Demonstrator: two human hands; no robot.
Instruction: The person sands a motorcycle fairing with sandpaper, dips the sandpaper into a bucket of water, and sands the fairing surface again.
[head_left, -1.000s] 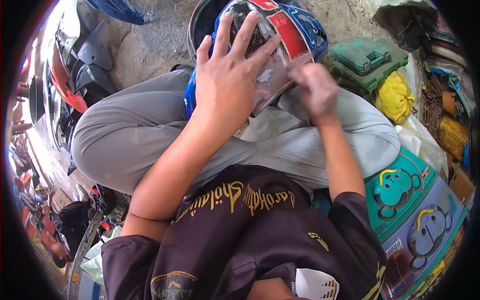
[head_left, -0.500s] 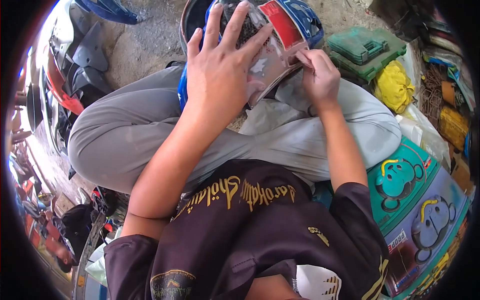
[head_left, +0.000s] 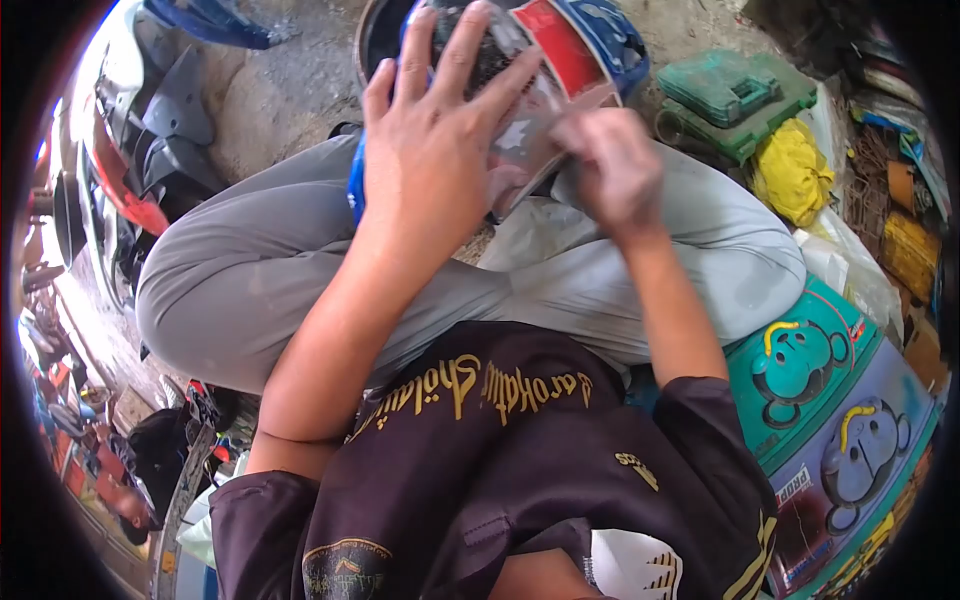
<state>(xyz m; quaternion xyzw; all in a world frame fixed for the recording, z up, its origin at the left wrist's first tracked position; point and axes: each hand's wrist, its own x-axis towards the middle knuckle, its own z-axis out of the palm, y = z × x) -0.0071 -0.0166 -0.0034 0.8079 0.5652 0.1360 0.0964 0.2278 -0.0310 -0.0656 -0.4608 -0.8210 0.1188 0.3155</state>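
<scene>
A blue and red painted body panel [head_left: 568,50] with worn grey and pinkish patches lies across my lap at the top of the view. My left hand [head_left: 430,150] presses on it with fingers spread; the palm hides part of the surface. My right hand [head_left: 612,165] is at the panel's right side, its fingers drawn together and blurred by motion. Whatever it may be pinching cannot be made out. A whitish plastic sheet [head_left: 540,235] lies under the panel between my legs.
A green tool case [head_left: 720,90] and a yellow plastic bundle [head_left: 790,172] sit to the right. Below them stand printed teal and purple boxes [head_left: 800,360]. Several fairing pieces [head_left: 185,105] lie on the left, and a person [head_left: 130,505] shows at the lower left.
My right hand has moved left and slightly down along the panel's edge and is now blurred. My left hand and the panel have shifted a little to the left.
</scene>
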